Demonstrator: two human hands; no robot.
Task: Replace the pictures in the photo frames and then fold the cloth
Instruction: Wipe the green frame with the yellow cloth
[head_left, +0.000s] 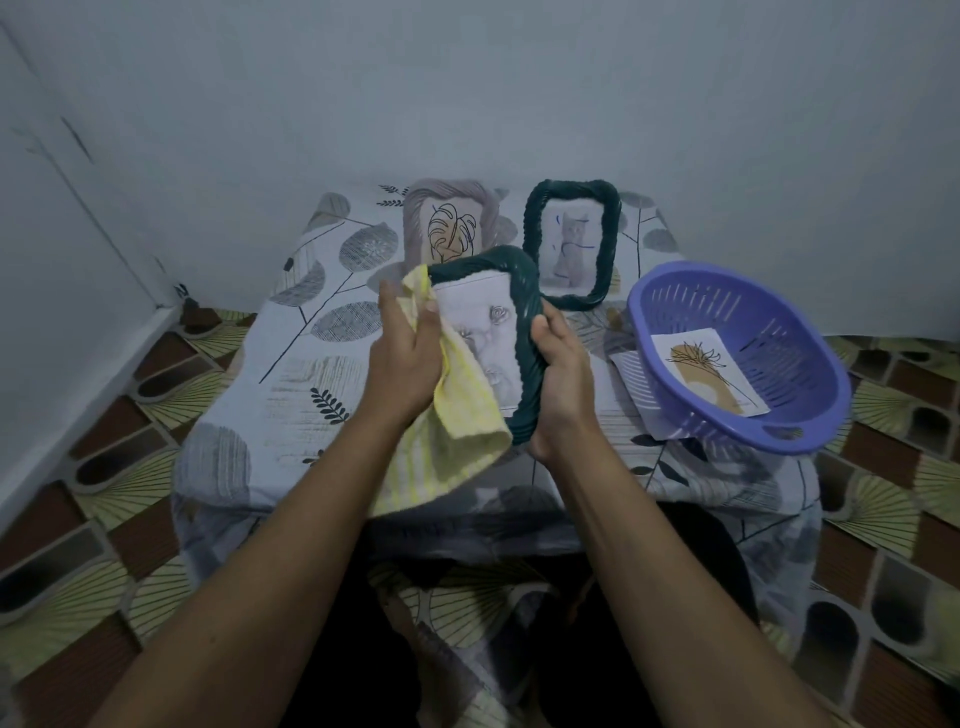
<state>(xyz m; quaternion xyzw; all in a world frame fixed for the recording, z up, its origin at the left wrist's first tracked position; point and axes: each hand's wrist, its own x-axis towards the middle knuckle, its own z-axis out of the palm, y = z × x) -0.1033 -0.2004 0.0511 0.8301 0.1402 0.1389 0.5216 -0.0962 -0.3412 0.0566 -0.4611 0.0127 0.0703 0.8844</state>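
Just left of the purple basket (675, 291), above the table (270, 395), the dark green frame (524, 322) tilts face-up, long axis running away from the person. Fingers of the right hand (563, 384) grip its basket-side edge; those of the left hand (402, 358) clutch the yellow cloth (467, 415) over its other edge. Patterned table spreads farther left.

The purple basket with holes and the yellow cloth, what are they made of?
The purple slotted basket looks like moulded plastic, smooth and faintly shiny, with even slots through its wall. The yellow cloth seems to be soft woven fabric, matte, maybe towelling: it droops and creases where the left hand grips it against the dark green photo frame.
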